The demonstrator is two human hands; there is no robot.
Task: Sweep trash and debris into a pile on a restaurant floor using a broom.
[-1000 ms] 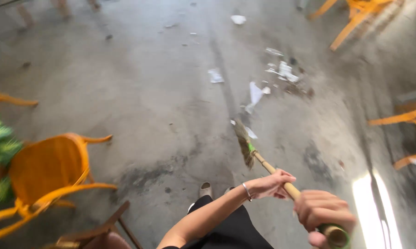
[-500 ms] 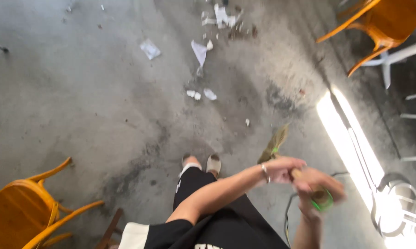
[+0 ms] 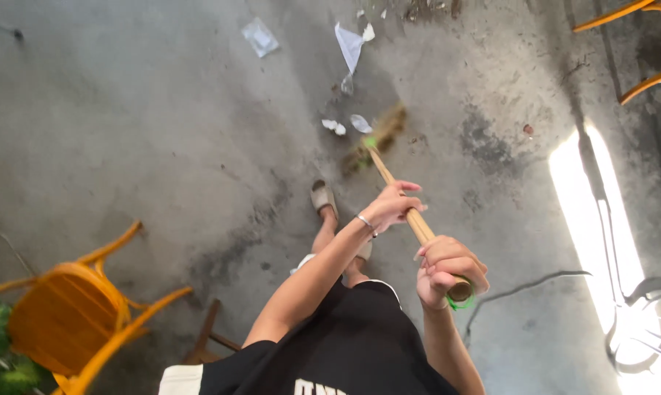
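Broom: wooden handle slanting down from the hands to the bristle head on the floor, just ahead of the sandalled foot.
Left hand: fingers curled round the broom mid-handle; bracelet at the wrist.
Right hand: clamped on the broom's top end, by the green cap.
Paper scraps: on the floor, touching or just beside the broom's head; larger pieces beyond it.
Chair: orange, well apart from the broom, to the person's left.
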